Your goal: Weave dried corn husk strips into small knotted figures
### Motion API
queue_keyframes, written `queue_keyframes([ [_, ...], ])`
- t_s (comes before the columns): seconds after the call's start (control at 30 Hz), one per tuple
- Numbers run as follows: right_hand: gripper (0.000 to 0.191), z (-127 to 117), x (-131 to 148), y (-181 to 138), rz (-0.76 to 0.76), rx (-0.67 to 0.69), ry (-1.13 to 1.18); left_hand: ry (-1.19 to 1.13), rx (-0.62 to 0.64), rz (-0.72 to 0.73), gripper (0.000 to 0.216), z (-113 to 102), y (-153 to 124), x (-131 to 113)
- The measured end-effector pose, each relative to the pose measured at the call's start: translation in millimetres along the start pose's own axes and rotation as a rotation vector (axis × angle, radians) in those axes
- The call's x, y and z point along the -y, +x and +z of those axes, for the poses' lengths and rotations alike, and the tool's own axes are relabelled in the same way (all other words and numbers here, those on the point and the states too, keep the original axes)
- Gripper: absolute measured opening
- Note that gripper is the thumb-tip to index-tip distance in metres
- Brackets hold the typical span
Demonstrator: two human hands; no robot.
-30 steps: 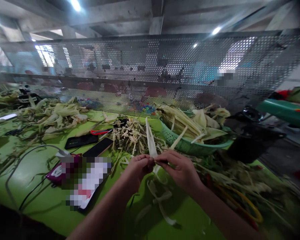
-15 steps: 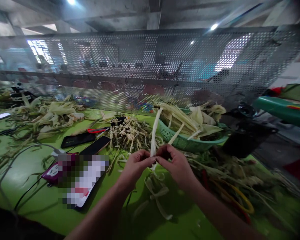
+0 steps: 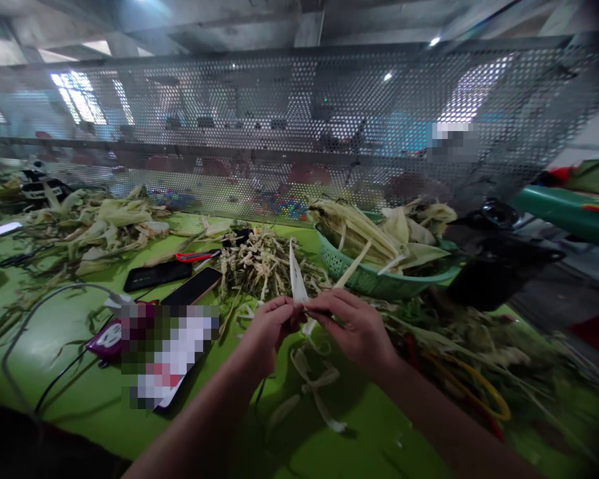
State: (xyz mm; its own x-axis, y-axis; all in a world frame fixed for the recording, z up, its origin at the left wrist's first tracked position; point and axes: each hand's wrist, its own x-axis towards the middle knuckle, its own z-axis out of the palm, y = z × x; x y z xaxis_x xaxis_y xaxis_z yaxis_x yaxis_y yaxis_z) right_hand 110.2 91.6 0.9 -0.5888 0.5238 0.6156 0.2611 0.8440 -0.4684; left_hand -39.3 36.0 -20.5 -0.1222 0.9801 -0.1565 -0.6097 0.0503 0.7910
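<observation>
Dim | windows point(image 3: 78, 98) glare through perforated screen point(image 3: 259, 100) | tabletop point(image 3: 80, 399) shadowed | corners dark, blurred

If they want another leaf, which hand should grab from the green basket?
Probably the right hand: the green basket lies just beyond it, while the left hand is farther over. Both hands are pinching the pale strip, so the right would let go first.

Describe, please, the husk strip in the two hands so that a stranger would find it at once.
On the green table, find the green basket heaped with husks. Nearer the camera, the left hand and right hand pinch the pale husk strip, its narrow tip rising left of the basket. Unlike the loose strips lying below, it is held up.
</observation>
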Motion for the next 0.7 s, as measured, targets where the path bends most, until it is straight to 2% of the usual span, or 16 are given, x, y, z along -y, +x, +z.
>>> queue_keyframes([
  [0.2,0.009,3,1,1,0.051,-0.014,0.032,-0.012,-0.008,-0.008,0.014,-1,2,2],
  [0.3,0.008,6,0,0,0.129,-0.014,0.03,0.014,-0.015,0.01,0.012,-2,1,3],
  [0.53,0.008,9,5,-1,0.329,-0.074,0.054,0.224,-0.015,0.083,0.017,3,-3,-2],
  [0.7,0.004,11,2,-3,0.242,-0.093,0.155,0.261,-0.028,0.113,0.014,1,0,0],
])
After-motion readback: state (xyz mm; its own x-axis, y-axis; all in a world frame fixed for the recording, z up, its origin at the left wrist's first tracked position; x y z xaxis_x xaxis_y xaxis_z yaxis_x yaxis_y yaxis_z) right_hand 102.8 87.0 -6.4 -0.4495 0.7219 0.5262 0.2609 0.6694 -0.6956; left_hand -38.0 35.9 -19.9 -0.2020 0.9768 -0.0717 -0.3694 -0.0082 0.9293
